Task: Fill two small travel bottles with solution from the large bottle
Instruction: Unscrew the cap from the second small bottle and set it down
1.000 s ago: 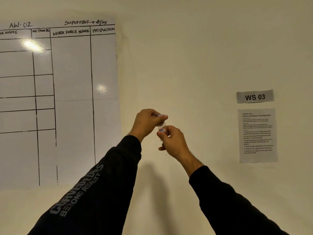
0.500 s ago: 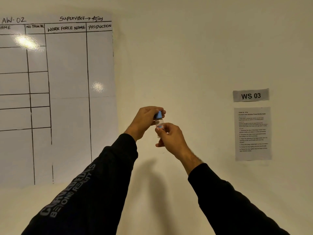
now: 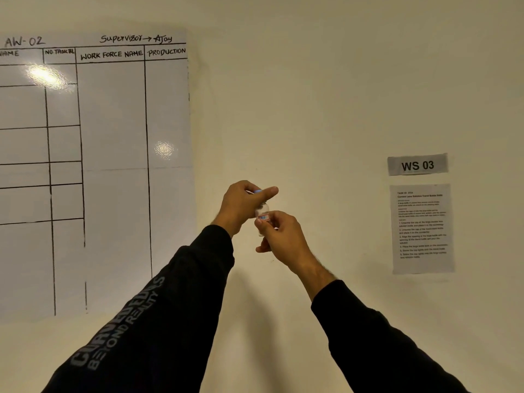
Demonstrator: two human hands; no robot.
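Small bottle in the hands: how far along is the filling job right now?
Done: cannot tell; whether the small bottle holds solution is unclear. In hand: the right hand grips its body while the left hand pinches the blue cap on top, either tightening or loosening. Left: unknown; the large bottle and the second small bottle are out of view, so neither fill can be confirmed.

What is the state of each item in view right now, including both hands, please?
Small travel bottle: upright, held in mid-air before the wall.
Blue cap: on the bottle's top, mostly hidden by fingers.
Left hand: grips the cap.
Right hand: pinches the bottle's body.
Whiteboard: hung on the wall, cells blank.
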